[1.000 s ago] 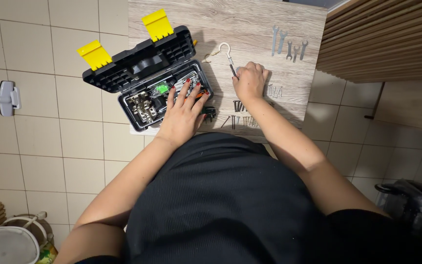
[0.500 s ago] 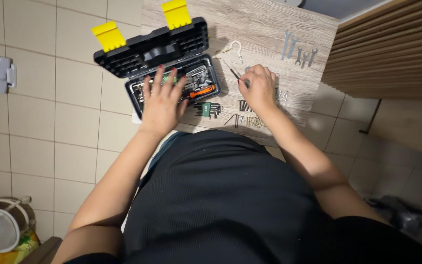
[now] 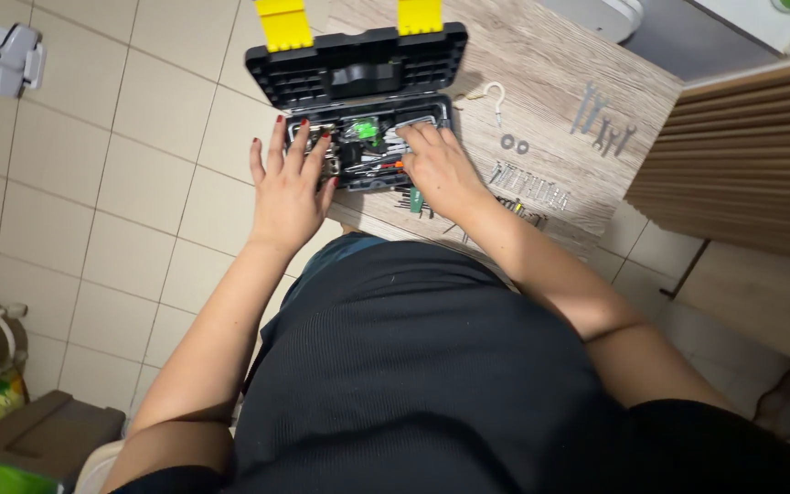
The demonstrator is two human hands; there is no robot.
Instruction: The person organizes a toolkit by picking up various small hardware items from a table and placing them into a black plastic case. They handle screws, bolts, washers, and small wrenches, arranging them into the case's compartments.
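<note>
Left hand: the left hand [image 3: 287, 197] lay flat with fingers spread wide, red nails showing, fingertips on the left end of the toolbox's tray; it gripped nothing.
Right hand: the right hand [image 3: 441, 169] reached into the tray's right half, fingers curled down among the tools; whether they pinched anything, I could not tell.
Toolbox: the toolbox [image 3: 358, 101] sat open at the near-left edge of the surface, black ribbed plastic, lid thrown back, two flat yellow latches [image 3: 282, 23] sticking up from the lid's far edge.
Tray: it was packed with shiny metal bits, a green piece [image 3: 364, 131] and an orange-handled tool [image 3: 391, 166] lying across.
Surface: the surface [image 3: 541, 64] was pale wood grain, matt, with straight edges.
Hook: a white curved hook [image 3: 494, 94] lay just right of the toolbox.
Washers: two small grey rings [image 3: 515, 144] lay side by side, near the hook.
Spanners: a fan of thin grey spanners [image 3: 603, 128] lay well off to the right.
Screws: a row of small metal screws [image 3: 528, 184] lay just beside the right wrist.
Floor: beige square tiles [image 3: 121, 155] lay to the left.
</note>
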